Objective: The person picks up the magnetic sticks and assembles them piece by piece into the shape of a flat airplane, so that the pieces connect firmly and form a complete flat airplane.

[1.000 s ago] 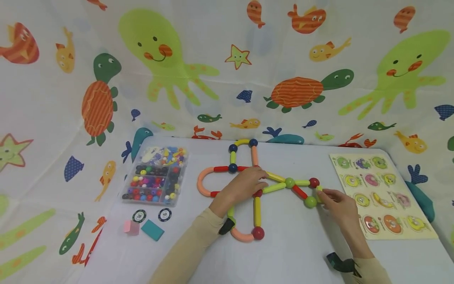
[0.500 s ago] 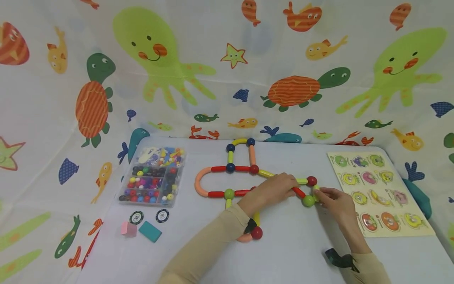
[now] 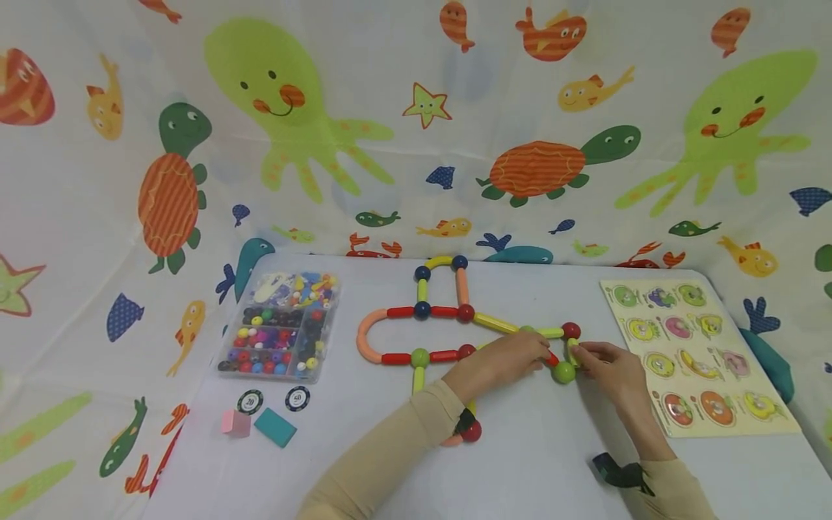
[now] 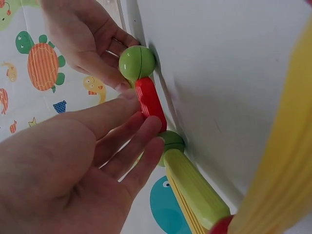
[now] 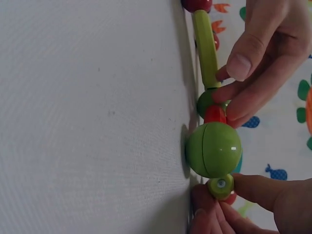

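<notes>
My left hand [image 3: 510, 361] is at the red magnetic stick [image 4: 150, 100], its thumb and fingertips gathered along that stick's side. One end of the red stick meets a green ball [image 4: 137, 63], the other a second green ball [image 4: 173, 141]. My right hand [image 3: 611, 368] pinches a short yellow-green magnetic stick [image 5: 221, 187] between thumb and fingers. That stick lies between the nearer green ball [image 5: 214, 148] and a red ball [image 3: 570, 330]. These parts form the right end of a flat figure of magnetic sticks and balls, partly hidden under my left hand and forearm.
A compartment box of beads [image 3: 279, 325] stands at the left. Before it lie two round number chips [image 3: 297, 398], a pink block [image 3: 236, 423] and a teal block [image 3: 276, 427]. A fruit puzzle board [image 3: 695, 361] lies at the right. A printed sea-animal cloth [image 3: 390, 159] rises behind the table.
My left hand has moved right, from the middle of the figure to the red stick near its right end. The right hand stays at the short yellow-green stick.
</notes>
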`<state>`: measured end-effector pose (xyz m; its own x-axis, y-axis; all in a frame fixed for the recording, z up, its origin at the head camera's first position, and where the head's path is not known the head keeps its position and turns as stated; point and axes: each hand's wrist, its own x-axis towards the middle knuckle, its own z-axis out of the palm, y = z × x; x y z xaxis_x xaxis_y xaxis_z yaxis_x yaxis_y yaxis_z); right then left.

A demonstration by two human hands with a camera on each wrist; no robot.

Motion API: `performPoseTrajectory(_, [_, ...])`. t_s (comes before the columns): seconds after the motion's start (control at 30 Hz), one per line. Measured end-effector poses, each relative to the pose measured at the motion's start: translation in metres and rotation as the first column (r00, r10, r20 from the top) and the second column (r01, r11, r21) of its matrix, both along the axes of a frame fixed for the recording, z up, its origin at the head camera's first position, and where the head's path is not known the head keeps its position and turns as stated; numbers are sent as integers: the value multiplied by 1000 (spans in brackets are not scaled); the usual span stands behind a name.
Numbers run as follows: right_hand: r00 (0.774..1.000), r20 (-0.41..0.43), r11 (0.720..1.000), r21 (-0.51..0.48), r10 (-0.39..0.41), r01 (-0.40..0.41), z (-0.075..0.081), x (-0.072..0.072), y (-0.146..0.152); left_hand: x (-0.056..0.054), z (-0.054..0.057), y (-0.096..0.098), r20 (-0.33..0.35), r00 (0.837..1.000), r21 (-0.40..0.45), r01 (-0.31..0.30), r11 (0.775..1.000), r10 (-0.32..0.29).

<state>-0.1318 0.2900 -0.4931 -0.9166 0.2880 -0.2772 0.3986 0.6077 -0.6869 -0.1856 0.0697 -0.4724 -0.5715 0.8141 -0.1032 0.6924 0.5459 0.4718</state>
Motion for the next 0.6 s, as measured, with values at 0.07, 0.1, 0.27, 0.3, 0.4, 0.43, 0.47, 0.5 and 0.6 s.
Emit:
performPoseTrajectory(0.07, [1000, -7, 1000, 2, -3, 3, -1, 0, -1, 1, 0, 0, -6, 1000, -6, 2, 1000, -3])
performPoseTrajectory(0.1, [1000, -10, 1000, 5, -3, 3, -1, 0, -2, 1, 0, 0, -7, 1000, -11, 1, 1000, -1])
performPoseTrajectory(0.27, [999, -32, 1000, 6, -13, 13, -2, 0, -4, 3, 3, 1, 3, 1000, -35, -14, 999, 14])
performPoseTrajectory(0.3, [999, -35, 1000, 8, -10, 10, -1, 0, -4, 4, 3, 1, 6, 1000, -37, -15, 999, 15])
performPoseTrajectory(0.4, [999, -46, 1000, 18, -8, 9, -1, 0, -6, 5, 5, 1, 21, 1000, -36, -15, 999, 15])
performPoseTrajectory(0.43, [999, -51, 1000, 21, -9, 10, -2, 0, -7, 5, 6, 1, 26, 1000, -34, -14, 999, 15])
performPoseTrajectory(0.47, [998, -57, 1000, 19, -9, 10, -2, 0, -8, 5, 7, 1, 31, 999, -31, -15, 999, 16])
performPoseTrajectory(0.5, [998, -67, 1000, 16, -8, 9, -2, 0, -8, 5, 8, 1, 28, 999, -32, -14, 999, 15])
performPoseTrajectory(0.6, [995, -95, 1000, 11, -11, 12, -3, -2, -10, 5, 9, 1, 32, 999, -35, -20, 999, 21])
